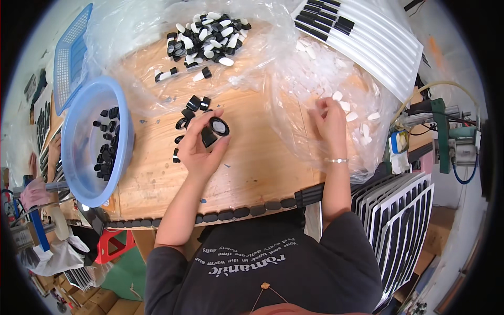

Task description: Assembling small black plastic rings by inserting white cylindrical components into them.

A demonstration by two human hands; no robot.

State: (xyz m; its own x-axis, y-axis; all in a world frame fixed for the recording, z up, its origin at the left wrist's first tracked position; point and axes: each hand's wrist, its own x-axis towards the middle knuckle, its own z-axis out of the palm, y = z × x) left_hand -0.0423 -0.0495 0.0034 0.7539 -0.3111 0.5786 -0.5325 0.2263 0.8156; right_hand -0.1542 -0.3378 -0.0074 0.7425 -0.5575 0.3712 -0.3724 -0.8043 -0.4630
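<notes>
My left hand (198,149) is curled around a black round cap (218,126) with a pale disc inside its rim. A second black piece shows under it, between thumb and fingers. Several loose black caps (193,103) lie on the table just beyond that hand. Over to the right, my right hand (332,123) reaches onto the clear plastic sheet, its fingertips drawn together. Small white oval pieces (344,106) lie scattered beside those fingertips. Whatever the right fingers may pinch is too small to make out.
A heap of black-and-white pieces (210,39) sits at the far side. On the left stands a blue basin (126,131) holding black caps, near a blue basket (71,58). White trays with black strips (362,39) lie far right. A co-worker's hand (54,149) shows at far left.
</notes>
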